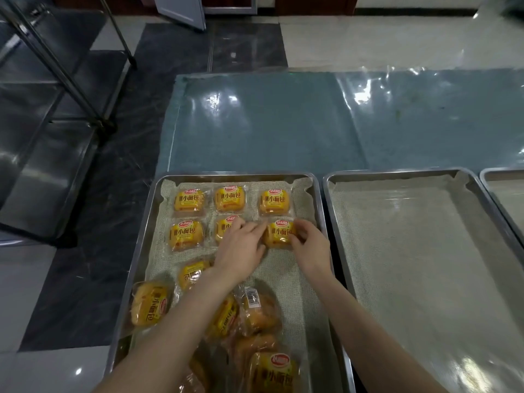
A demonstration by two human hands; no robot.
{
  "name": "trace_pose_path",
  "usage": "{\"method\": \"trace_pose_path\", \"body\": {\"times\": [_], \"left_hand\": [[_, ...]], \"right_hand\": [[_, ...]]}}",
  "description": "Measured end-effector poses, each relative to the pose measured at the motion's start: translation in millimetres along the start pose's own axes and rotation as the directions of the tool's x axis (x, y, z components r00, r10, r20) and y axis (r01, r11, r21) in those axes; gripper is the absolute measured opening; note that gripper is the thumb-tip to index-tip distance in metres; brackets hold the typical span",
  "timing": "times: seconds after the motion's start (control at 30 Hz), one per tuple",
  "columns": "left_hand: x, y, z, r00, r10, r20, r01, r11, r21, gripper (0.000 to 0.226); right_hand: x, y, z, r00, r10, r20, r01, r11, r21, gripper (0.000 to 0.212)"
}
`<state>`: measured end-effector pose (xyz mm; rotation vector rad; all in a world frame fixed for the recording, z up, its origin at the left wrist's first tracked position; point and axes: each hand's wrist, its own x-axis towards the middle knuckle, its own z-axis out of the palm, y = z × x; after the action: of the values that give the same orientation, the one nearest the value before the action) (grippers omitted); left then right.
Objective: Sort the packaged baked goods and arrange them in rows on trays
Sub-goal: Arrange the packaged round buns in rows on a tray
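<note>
A steel tray (317,199) lined with mesh holds yellow packaged small breads. Three packets form the far row (230,199). A second row has a left packet (186,234), a middle packet (224,226) partly under my left hand (241,248), and a right packet (279,234). My left hand lies over the middle packet with its fingertips touching the right packet's left edge. My right hand (309,245) pinches that packet's right edge with curled fingers. Several loose packets (256,307) lie jumbled in the tray's near half, partly hidden by my forearms.
A second mesh-lined tray (411,251) stands to the right with nothing on it, and the corner of a third tray (502,188) shows at the far right. Blue plastic-covered tabletop (312,123) stretches behind. A steel rack (42,109) stands on the floor to the left.
</note>
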<state>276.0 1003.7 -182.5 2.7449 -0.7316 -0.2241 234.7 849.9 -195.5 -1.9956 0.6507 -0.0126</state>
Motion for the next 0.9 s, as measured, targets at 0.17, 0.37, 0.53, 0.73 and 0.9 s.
{"method": "trace_pose_path", "body": {"times": [0.17, 0.37, 0.53, 0.73, 0.9], "left_hand": [[-3.4, -4.4, 2.4, 1.0, 0.008, 0.002, -0.008, 1.0, 0.009, 0.057], [-28.3, -18.6, -14.8, 0.994, -0.027, -0.108, 0.008, 0.985, -0.174, 0.039], [-68.5, -35.4, -21.5, 0.996, -0.044, 0.083, 0.072, 0.925, -0.374, 0.028], [-106.2, -33.2, -14.9, 0.987, -0.056, 0.153, 0.066, 0.996, -0.059, 0.071], [-127.6, -18.3, -18.1, 0.987, -0.057, 0.152, 0.068, 0.996, -0.066, 0.043]], "right_hand": [[-0.8, 4.8, 1.9, 0.999, -0.03, 0.036, 0.03, 1.0, 0.003, 0.046], [-16.8, -4.9, -9.7, 0.984, -0.174, 0.033, 0.177, 0.96, -0.216, 0.048], [-55.0, -13.6, -27.2, 0.853, -0.275, 0.445, 0.407, 0.883, -0.234, 0.04], [-92.1, -7.1, -19.8, 0.61, -0.191, 0.769, 0.475, 0.865, -0.162, 0.078], [-98.8, -7.2, -20.0, 0.684, -0.241, 0.689, 0.503, 0.839, -0.206, 0.07]]}}
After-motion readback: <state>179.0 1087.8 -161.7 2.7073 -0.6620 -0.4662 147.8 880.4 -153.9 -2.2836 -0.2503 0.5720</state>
